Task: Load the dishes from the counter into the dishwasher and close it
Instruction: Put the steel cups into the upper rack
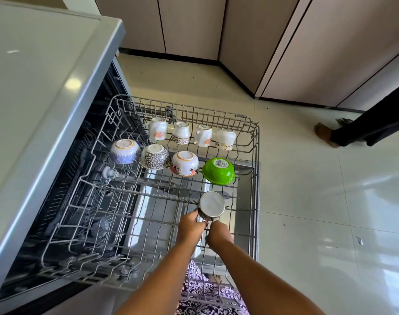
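We pinch the upturned steel cup (211,205) with both hands, left (189,226) and right (219,233), just above the rack (254,178), below the green bowl (219,171).

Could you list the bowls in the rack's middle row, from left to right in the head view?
Blue-patterned bowl → black-and-white patterned bowl → floral bowl → green bowl, all upside down in the upper rack.

I look down into a home kitchen: an open dishwasher (57,155) with its rack (254,178) of upturned cups (180,132) and bowls (218,171), beige cabinet doors (194,26), glossy tiled floor (318,201).
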